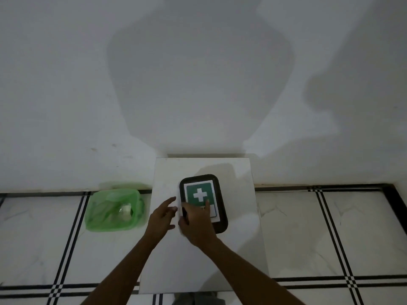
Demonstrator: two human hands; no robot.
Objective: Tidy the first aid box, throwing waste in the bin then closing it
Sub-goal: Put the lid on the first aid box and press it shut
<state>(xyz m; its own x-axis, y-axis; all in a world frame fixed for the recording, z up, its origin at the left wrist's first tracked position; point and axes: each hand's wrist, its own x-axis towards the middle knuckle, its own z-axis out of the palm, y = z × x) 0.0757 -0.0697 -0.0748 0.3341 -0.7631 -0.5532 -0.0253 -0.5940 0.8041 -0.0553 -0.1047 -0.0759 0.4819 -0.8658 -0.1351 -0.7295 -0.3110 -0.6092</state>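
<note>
A: Where is the first aid box [203, 202] sitting?

B: On the small white table [167, 260], in the far half of the top and a little toward its right edge. The lid is down on the box: a dark rounded frame with a green label and a white cross facing up.

A: And the hands?

B: The right hand [197, 224] lies on the near left part of the lid, palm down, fingers spread flat over the label. The thumb side reaches the lid's left edge. It presses rather than grips, and nothing is held in it as far as I can see.

A: The left one?

B: The left hand [161, 219] is just beside the box's left edge, fingers loosely extended and pointing toward it, holding nothing. A pale strip shows along that edge between the two hands. Whether the fingertips touch it I cannot tell.

A: Any bin?

B: Yes, a bin with a green bag [114, 209] stands on the tiled floor [330, 234], left of the table and near its far left corner. Something crumpled and shiny [126, 210] lies inside the bag.

A: What's behind it all?

B: A plain white wall [66, 84], with the table's far edge close against it.
</note>
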